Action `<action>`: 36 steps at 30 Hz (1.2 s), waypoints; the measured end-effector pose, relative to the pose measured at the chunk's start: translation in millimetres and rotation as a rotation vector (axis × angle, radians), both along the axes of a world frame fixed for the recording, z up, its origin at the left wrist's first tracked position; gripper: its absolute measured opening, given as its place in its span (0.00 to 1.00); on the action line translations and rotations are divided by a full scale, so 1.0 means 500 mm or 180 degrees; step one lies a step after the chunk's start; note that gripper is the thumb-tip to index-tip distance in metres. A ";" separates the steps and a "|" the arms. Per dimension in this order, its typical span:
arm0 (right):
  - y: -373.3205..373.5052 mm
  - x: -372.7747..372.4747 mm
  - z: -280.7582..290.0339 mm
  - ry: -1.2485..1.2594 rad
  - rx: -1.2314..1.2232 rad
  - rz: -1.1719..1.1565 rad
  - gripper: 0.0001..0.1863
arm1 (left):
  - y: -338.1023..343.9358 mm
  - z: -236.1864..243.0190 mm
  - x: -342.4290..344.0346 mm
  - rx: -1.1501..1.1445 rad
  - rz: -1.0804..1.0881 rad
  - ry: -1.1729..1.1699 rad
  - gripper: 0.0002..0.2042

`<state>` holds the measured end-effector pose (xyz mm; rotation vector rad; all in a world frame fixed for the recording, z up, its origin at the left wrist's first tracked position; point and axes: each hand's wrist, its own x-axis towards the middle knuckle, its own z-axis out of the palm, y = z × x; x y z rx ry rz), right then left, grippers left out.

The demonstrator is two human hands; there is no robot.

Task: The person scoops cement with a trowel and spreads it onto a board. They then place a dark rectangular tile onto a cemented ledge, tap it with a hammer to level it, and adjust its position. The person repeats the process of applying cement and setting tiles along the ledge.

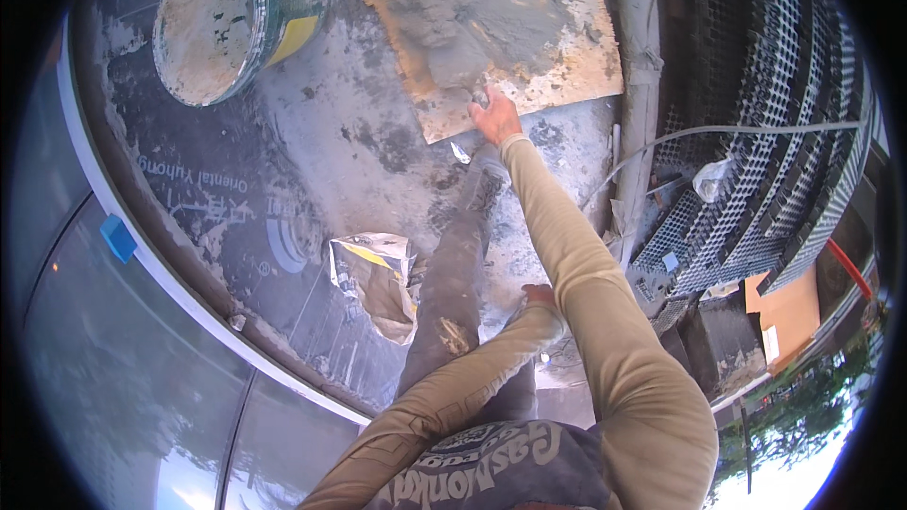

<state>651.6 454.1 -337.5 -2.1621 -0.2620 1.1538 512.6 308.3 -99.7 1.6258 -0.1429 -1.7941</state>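
Observation:
My right hand is closed round the handle of a trowel at the near edge of a board. The trowel's flat blade is smeared grey and lies against the wet grey mortar spread over that board. Mortar hides where the blade ends. My left hand is low by my knees, partly behind my right forearm. Its fingers are mostly hidden, and I cannot make out anything in it.
A dirty green bucket stands far left. An open paper bag lies left of my leg. Stacked black perforated sheets fill the right, with a pale cable across them. Glass panels border the left; a blue block sits there.

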 end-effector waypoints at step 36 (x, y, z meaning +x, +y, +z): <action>-1.599 -1.617 1.486 -0.1831 -0.0765 -0.5556 0.21 | -0.644 0.509 -0.423 0.1395 -0.0112 -0.0546 0.17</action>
